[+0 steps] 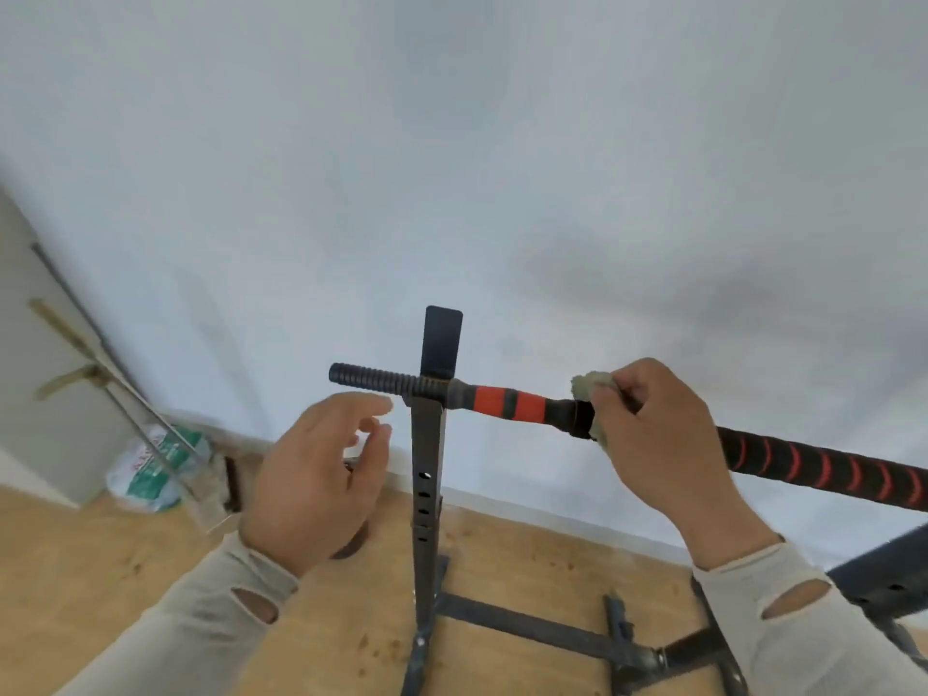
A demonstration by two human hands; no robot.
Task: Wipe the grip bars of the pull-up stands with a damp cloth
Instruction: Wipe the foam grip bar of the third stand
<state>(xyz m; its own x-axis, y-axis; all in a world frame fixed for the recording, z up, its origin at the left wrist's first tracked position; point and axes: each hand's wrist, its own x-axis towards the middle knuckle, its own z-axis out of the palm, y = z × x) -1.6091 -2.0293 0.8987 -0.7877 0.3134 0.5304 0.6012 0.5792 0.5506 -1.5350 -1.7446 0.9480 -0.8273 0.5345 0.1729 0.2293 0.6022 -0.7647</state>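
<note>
**Grip bar half covered, cloth bunched small**

Grip bar (507, 405) runs from the top of the stand's upright post (426, 474) out toward the right edge of view, where it slopes down and away from us. At the post end it is wrapped in red and grey bands; further right the wrap is black with red arrow marks, and a ribbed black stub pokes out to the left of the post.

Our biggest worry is the stand (527, 627) itself. It sits on its thin floor feet on the wooden floor, and our left hand (316, 474) is open, fingers loose, just beside the post but holding nothing. A hard push along the bar could, we judge, rock or shift the frame.

Next is coverage. Our right hand (653, 434) is curled round the bar with the cloth (587, 389) pinched under the thumb and fingers, at the joint between the banded wrap and the black wrap. We may wipe only the top and miss the underside if the cloth does not go all the way round.

Smallest risk: the cloth is a small grey wad, and it could slip out on the wrap's ridges. Whether it is damp we cannot tell.
</note>
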